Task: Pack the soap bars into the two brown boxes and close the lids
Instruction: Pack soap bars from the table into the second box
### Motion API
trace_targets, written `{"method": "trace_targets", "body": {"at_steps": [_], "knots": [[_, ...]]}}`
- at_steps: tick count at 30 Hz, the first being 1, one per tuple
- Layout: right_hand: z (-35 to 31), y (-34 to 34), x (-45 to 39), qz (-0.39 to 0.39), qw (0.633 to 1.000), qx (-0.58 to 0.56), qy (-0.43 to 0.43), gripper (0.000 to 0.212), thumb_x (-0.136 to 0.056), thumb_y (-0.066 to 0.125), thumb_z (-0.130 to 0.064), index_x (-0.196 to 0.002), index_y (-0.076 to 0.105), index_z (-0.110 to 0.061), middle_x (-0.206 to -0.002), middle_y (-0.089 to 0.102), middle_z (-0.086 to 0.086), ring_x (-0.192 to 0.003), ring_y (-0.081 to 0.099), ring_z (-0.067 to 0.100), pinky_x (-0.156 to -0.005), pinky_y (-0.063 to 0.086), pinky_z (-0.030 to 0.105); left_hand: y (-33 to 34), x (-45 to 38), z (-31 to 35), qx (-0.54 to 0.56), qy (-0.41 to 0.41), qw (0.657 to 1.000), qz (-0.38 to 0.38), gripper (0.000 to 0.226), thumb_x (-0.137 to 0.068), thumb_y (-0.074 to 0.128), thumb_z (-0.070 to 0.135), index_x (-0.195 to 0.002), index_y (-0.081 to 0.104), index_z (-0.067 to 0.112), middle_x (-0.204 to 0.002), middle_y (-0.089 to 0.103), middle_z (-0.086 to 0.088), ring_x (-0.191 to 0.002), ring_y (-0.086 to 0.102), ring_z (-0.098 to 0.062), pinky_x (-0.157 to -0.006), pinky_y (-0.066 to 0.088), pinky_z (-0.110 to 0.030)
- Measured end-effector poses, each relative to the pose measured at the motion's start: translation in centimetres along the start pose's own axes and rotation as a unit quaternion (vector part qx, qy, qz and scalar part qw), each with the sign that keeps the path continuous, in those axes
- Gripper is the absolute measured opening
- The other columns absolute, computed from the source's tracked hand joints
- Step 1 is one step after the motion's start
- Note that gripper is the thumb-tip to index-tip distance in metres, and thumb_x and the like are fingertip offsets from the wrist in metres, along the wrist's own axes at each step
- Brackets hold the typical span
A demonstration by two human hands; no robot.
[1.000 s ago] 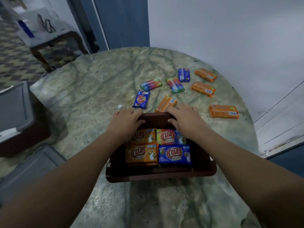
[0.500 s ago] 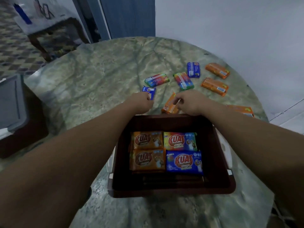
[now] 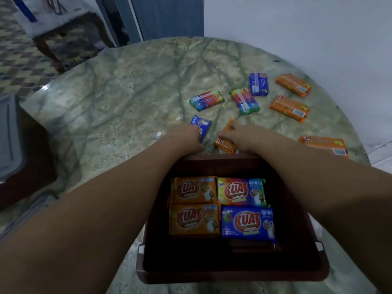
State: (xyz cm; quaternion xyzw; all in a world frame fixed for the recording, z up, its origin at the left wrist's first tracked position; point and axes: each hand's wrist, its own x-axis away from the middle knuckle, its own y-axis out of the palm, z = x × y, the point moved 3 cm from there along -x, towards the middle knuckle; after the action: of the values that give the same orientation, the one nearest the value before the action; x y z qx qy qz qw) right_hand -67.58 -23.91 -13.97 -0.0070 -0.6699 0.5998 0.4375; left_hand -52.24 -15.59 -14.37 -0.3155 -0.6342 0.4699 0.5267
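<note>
1. Your open dark-brown rectangular plastic box [image 3: 297, 247] sits at the near edge of the green-veined marble table [image 3: 127, 98], no lid on it.
2. Contents: four wrapped soap bars lying flat, labels up, in a two-by-two block against the left-centre of the floor. Far left, orange bar [image 3: 193, 189]; near left, second orange bar [image 3: 194, 219]; far right, multicolour bar [image 3: 241, 191]; near right, blue bar [image 3: 247, 223]. Neighbours touch. Bare box floor shows at the near side and right.
3. Your left hand [image 3: 186, 134] is just past the far rim, fingers curled round a blue-wrapped soap bar [image 3: 200, 125]; only the bar's far end shows.
4. Your right hand [image 3: 239, 135] grips an orange-wrapped soap bar [image 3: 225, 143], tilted; most of its middle is covered by your fingers.
5. Loose on the table beyond: two multicolour bars [image 3: 206, 100] and [image 3: 245, 100], one blue bar [image 3: 258, 84], two orange bars [image 3: 293, 84] and [image 3: 289, 108] further right, and one orange bar [image 3: 324, 145] near the right edge, partly behind your right forearm.
6. Left edge of view: a grey lid-like panel over a dark-brown body [image 3: 12, 145], cut off by the frame; cannot tell whether this is the second box.
7. Small print on the wrappers is unreadable.
</note>
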Motion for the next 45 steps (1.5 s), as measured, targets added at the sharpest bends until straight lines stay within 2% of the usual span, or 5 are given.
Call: {"method": "trace_targets", "body": {"at_steps": [3, 8, 19, 32, 45], "knots": [[-0.7, -0.6, -0.2, 0.049, 0.998, 0.019, 0.026, 0.059, -0.098, 0.063, -0.032, -0.152, 0.040, -0.038, -0.149, 0.034, 0.013, -0.131, 0.050, 0.037, -0.097, 0.048, 0.046, 0.0, 0.3, 0.1, 0.048, -0.021, 0.999, 0.002, 0.037, -0.080, 0.077, 0.048, -0.074, 0.058, 0.016, -0.086, 0.065, -0.010, -0.074, 0.055, -0.020, -0.057, 0.037, -0.030], [-0.3, -0.5, -0.2, 0.082, 0.995, 0.026, 0.042, 0.062, -0.090, 0.073, -0.038, -0.146, 0.047, -0.037, -0.144, 0.040, 0.010, -0.132, 0.045, 0.034, -0.098, 0.046, 0.048, 0.9, 0.2, -0.4, 0.106, -0.066, 0.992, -0.015, 0.078, -0.073, 0.089, 0.039, -0.133, 0.047, 0.011, -0.129, 0.054, -0.015, -0.116, 0.057, -0.032, -0.076, 0.041, -0.035], [0.0, -2.7, 2.6, 0.282, 0.949, -0.136, 0.045, 0.085, -0.070, 0.073, -0.064, -0.142, 0.045, -0.030, -0.128, 0.054, 0.005, -0.107, 0.060, 0.031, -0.077, 0.052, 0.040, 1.0, 0.5, -0.9, 0.122, -0.100, 0.987, -0.024, 0.102, -0.063, 0.088, 0.054, -0.137, 0.040, 0.002, -0.131, 0.053, -0.019, -0.114, 0.058, -0.035, -0.083, 0.051, -0.038], [-1.9, -1.5, 11.9, 0.424, 0.871, -0.243, 0.049, 0.081, -0.076, 0.060, -0.062, -0.146, 0.039, -0.026, -0.124, 0.058, 0.000, -0.103, 0.062, 0.027, -0.077, 0.053, 0.039, -4.5, 11.5, -0.8, 0.154, -0.036, 0.947, 0.281, 0.071, -0.072, 0.072, 0.052, -0.123, 0.040, 0.013, -0.099, 0.055, -0.008, -0.082, 0.057, -0.032, -0.063, 0.038, -0.036], [-2.8, 5.3, 17.0, 0.244, 0.946, -0.203, -0.059, 0.073, -0.072, 0.075, -0.061, -0.131, 0.037, -0.039, -0.117, 0.056, -0.015, -0.092, 0.060, 0.006, -0.075, 0.056, 0.037, 2.9, 17.9, 0.3, 0.029, 0.138, 0.966, 0.217, 0.073, -0.073, 0.066, 0.073, -0.124, 0.042, 0.027, -0.112, 0.053, 0.005, -0.100, 0.054, -0.019, -0.087, 0.043, -0.037]]}}
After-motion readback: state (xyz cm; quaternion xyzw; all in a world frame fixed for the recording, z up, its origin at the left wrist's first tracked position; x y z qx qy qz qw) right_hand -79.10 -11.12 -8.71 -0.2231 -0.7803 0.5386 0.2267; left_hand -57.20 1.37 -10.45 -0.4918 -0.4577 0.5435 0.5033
